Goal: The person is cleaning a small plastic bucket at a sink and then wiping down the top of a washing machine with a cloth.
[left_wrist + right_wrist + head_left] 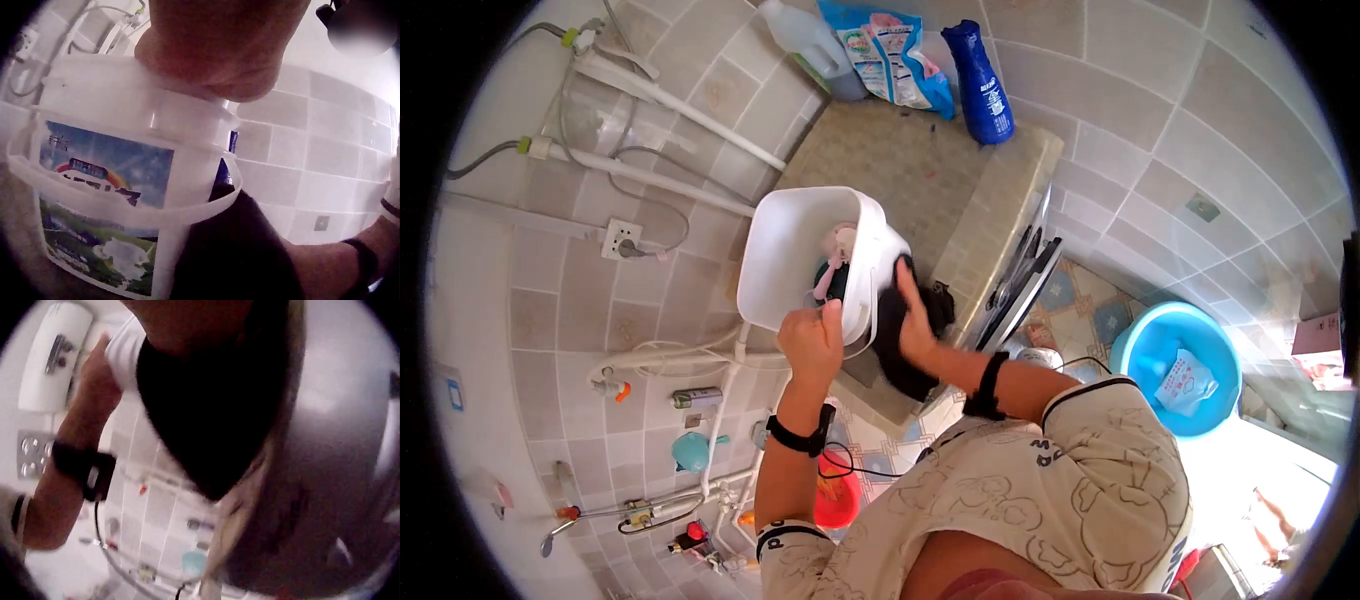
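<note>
Inside a grey-tiled washroom, seen working at a mottled beige worktop (880,180) with a white bucket (775,265) standing at its left side, near the wall pipes. Gripping the bucket by its near rim with the left hand (810,342), with fingers curled in and thumb raised. Reaching with the right hand (915,325) to a dark cloth (900,362) that hangs just beside the bucket; cannot tell whether pinching or only pressing, with fingertips partly hidden by the fabric. Showing a pale pink item (838,245) inside the bucket and a blue-and-green label (106,212) outside, beneath a lowered handle (125,209). Lined at the far edge with a translucent jug (815,45), a blue pouch (895,60) and a blue bottle (980,90). Flanked on the floor at right by a light-blue basin (1145,350) holding a pale packet (1187,382).
</note>
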A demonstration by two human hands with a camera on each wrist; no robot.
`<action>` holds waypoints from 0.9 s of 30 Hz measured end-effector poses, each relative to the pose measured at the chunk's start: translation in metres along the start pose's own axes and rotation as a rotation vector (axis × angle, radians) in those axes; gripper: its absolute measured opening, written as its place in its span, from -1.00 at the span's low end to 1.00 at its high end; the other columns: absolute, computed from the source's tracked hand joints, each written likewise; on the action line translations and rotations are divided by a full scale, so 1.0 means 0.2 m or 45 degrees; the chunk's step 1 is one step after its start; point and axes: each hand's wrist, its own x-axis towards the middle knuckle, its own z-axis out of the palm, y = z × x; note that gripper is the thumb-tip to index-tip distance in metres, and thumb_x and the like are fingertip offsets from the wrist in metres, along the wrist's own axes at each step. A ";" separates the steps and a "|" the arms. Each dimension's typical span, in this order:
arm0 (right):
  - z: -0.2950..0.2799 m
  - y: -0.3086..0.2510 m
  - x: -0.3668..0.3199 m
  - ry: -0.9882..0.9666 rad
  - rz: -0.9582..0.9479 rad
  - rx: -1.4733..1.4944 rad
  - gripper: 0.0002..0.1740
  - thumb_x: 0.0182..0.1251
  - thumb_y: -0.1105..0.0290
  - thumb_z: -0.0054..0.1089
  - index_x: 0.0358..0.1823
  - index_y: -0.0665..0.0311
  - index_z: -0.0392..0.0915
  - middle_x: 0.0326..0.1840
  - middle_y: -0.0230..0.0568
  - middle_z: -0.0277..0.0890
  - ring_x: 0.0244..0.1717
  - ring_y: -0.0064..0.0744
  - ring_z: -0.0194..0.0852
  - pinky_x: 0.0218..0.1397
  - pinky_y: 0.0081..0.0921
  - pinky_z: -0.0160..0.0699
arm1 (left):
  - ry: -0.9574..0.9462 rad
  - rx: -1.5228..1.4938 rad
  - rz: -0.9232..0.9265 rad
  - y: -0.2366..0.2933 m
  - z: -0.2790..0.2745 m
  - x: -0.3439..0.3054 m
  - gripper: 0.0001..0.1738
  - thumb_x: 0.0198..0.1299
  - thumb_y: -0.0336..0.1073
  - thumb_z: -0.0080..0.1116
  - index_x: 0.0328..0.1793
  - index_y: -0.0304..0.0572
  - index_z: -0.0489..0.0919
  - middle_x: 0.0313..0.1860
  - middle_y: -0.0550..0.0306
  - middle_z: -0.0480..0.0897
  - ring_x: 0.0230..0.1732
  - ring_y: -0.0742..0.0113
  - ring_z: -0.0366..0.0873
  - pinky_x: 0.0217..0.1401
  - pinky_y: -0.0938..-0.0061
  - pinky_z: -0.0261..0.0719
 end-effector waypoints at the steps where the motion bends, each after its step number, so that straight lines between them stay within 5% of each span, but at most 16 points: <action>1: -0.23 0.34 0.19 -0.132 0.528 0.725 -0.52 0.44 0.48 -0.29 0.37 0.25 0.07 0.18 -0.19 0.34 0.12 -0.38 0.32 0.25 -0.45 0.23 | -0.005 -0.001 -0.006 0.00 0.00 -0.01 -0.50 0.23 -0.15 -0.09 -0.71 -0.33 0.46 -0.70 -0.20 0.43 -0.58 -0.20 0.39 -0.48 0.03 0.25; 2: -0.23 0.30 0.27 0.124 0.359 0.128 -0.58 0.45 0.42 -0.28 0.30 0.29 0.19 -0.03 -0.21 0.47 -0.08 -0.42 0.43 0.10 -0.46 0.38 | -0.008 -0.023 -0.040 -0.01 0.00 -0.02 -0.50 0.23 -0.15 -0.09 -0.70 -0.32 0.46 -0.70 -0.20 0.43 -0.58 -0.20 0.39 -0.48 0.04 0.25; 3: -0.19 0.13 0.35 0.072 0.312 -0.316 -0.60 0.45 0.38 -0.29 0.26 0.32 0.24 -0.02 -0.20 0.46 -0.07 -0.45 0.40 0.11 -0.52 0.36 | -0.006 -0.043 -0.068 -0.02 0.01 -0.02 -0.50 0.23 -0.15 -0.09 -0.70 -0.32 0.46 -0.70 -0.19 0.43 -0.58 -0.20 0.39 -0.48 0.04 0.25; 4: -0.05 -0.15 0.40 0.151 0.421 -0.303 -0.59 0.44 0.38 -0.28 0.26 0.34 0.22 0.00 -0.17 0.45 -0.04 -0.44 0.39 0.12 -0.56 0.34 | -0.005 -0.040 -0.064 -0.03 0.01 -0.02 -0.50 0.23 -0.15 -0.09 -0.70 -0.32 0.46 -0.70 -0.19 0.43 -0.58 -0.20 0.39 -0.48 0.04 0.25; 6: -0.02 -0.22 0.45 0.160 0.488 -0.362 -0.57 0.39 0.53 -0.31 0.29 0.30 0.16 -0.13 -0.12 0.47 -0.19 -0.34 0.47 -0.07 -0.51 0.49 | -0.018 -0.058 -0.021 -0.04 0.01 -0.01 -0.50 0.24 -0.14 -0.10 -0.70 -0.31 0.45 -0.69 -0.19 0.43 -0.58 -0.20 0.39 -0.49 0.05 0.25; 8: 0.05 -0.17 0.35 0.257 0.422 -0.012 -0.60 0.37 0.54 -0.31 0.24 0.36 0.19 -0.11 -0.07 0.49 -0.14 -0.26 0.51 0.04 -0.43 0.46 | -0.032 -0.043 -0.038 -0.04 0.01 -0.02 -0.50 0.25 -0.13 -0.11 -0.69 -0.31 0.46 -0.69 -0.19 0.43 -0.58 -0.19 0.39 -0.49 0.05 0.25; 10: 0.14 -0.21 0.16 -0.107 0.407 1.120 -0.56 0.35 0.61 -0.33 0.27 0.39 0.17 0.11 -0.07 0.39 0.09 -0.22 0.40 0.28 -0.36 0.22 | -0.051 -0.034 -0.058 -0.04 0.01 -0.02 -0.50 0.25 -0.13 -0.12 -0.68 -0.30 0.46 -0.69 -0.19 0.42 -0.58 -0.19 0.39 -0.49 0.06 0.25; 12: 0.11 -0.07 -0.11 -0.100 -0.302 -0.740 -0.56 0.41 0.47 -0.30 0.30 0.40 0.14 0.32 -0.12 0.18 0.31 -0.26 0.15 0.42 -0.36 -0.06 | -0.043 -0.034 -0.103 -0.04 0.02 -0.02 -0.50 0.26 -0.13 -0.13 -0.67 -0.30 0.48 -0.68 -0.18 0.43 -0.58 -0.18 0.39 -0.49 0.06 0.25; 15: 0.05 -0.07 -0.06 -0.226 -0.307 -0.686 -0.52 0.42 0.41 -0.29 0.34 0.39 0.09 0.41 -0.11 0.01 0.41 -0.35 -0.06 0.45 -0.43 -0.19 | -0.027 0.002 -0.005 -0.04 0.00 -0.02 -0.53 0.26 -0.13 -0.14 -0.55 -0.31 0.57 -0.66 -0.19 0.45 -0.58 -0.15 0.40 -0.50 0.10 0.26; 16: 0.13 -0.15 0.05 -0.146 0.032 0.323 -0.46 0.35 0.61 -0.33 0.38 0.32 0.03 0.35 -0.11 0.13 0.38 -0.30 0.01 0.43 -0.40 -0.09 | -0.029 0.004 -0.011 -0.03 -0.01 -0.02 -0.53 0.26 -0.13 -0.14 -0.55 -0.31 0.57 -0.66 -0.19 0.45 -0.58 -0.15 0.40 -0.50 0.10 0.26; 18: 0.12 -0.42 0.30 0.163 0.871 0.179 -0.50 0.37 0.58 -0.31 0.36 0.25 0.10 0.15 -0.10 0.37 0.13 -0.33 0.33 0.23 -0.45 0.29 | -0.015 -0.055 -0.015 -0.01 0.00 -0.02 -0.56 0.27 -0.13 -0.15 -0.39 -0.32 0.63 -0.66 -0.19 0.46 -0.59 -0.12 0.42 -0.51 0.15 0.28; 19: 0.07 -0.33 0.32 0.167 0.870 0.182 -0.50 0.37 0.58 -0.31 0.36 0.25 0.10 0.15 -0.10 0.37 0.13 -0.33 0.33 0.23 -0.45 0.29 | -0.019 -0.055 -0.013 -0.01 0.00 -0.02 -0.56 0.27 -0.13 -0.15 -0.39 -0.32 0.63 -0.66 -0.19 0.46 -0.59 -0.12 0.42 -0.51 0.15 0.28; 21: -0.11 0.04 0.32 0.102 0.474 -0.488 -0.53 0.39 0.54 -0.27 0.33 0.21 0.16 -0.05 -0.14 0.49 -0.10 -0.37 0.45 0.01 -0.48 0.47 | -0.029 0.031 -0.054 0.00 0.00 -0.02 -0.57 0.27 -0.13 -0.15 -0.24 -0.35 0.63 -0.68 -0.18 0.46 -0.62 -0.10 0.43 -0.54 0.18 0.29; 23: -0.16 0.29 0.09 0.085 0.386 -0.684 -0.52 0.38 0.56 -0.28 0.34 0.23 0.15 0.07 -0.08 0.42 0.05 -0.36 0.37 0.15 -0.52 0.35 | -0.008 0.036 -0.034 0.01 0.00 -0.01 -0.57 0.28 -0.13 -0.15 -0.30 -0.33 0.63 -0.68 -0.16 0.47 -0.63 -0.09 0.43 -0.55 0.18 0.29; 24: -0.06 0.13 -0.06 0.033 0.079 -0.824 -0.49 0.36 0.62 -0.35 0.35 0.22 0.13 0.18 -0.08 0.32 0.18 -0.36 0.26 0.27 -0.55 0.19 | 0.017 0.040 -0.020 0.01 0.01 -0.01 -0.57 0.28 -0.13 -0.15 -0.36 -0.30 0.64 -0.69 -0.15 0.47 -0.64 -0.08 0.43 -0.57 0.17 0.29; 27: -0.02 0.12 -0.24 0.011 0.261 -0.617 -0.43 0.31 0.70 -0.42 0.36 0.21 0.13 0.26 -0.12 0.23 0.27 -0.36 0.14 0.34 -0.58 0.05 | -0.122 0.088 0.006 0.10 -0.04 0.02 -0.55 0.28 -0.12 -0.14 -0.50 -0.24 0.62 -0.68 -0.14 0.48 -0.64 -0.09 0.43 -0.57 0.16 0.31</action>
